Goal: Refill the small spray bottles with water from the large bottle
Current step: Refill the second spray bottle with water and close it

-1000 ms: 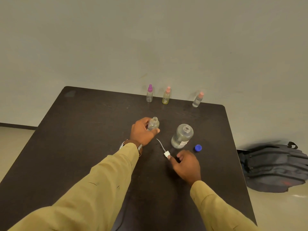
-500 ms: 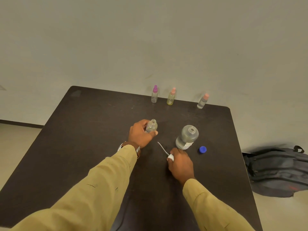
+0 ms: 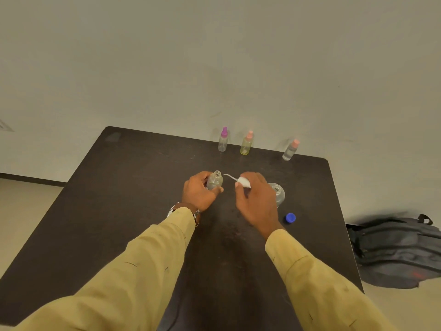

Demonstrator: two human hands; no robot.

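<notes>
Your left hand (image 3: 199, 191) grips the small clear uncapped spray bottle (image 3: 214, 181), held upright. Just beside it, your right hand (image 3: 256, 197) pinches the white spray pump head (image 3: 243, 182), its thin tube pointing toward the bottle's mouth. The large clear open bottle (image 3: 278, 194) stands right of that hand, partly hidden, on the dark surface (image 3: 133, 187).

No text can be read anywhere; the large bottle (image 3: 279, 195) shows no legible print; a red mark on the backpack (image 3: 393, 254) is too blurred to make out.
</notes>
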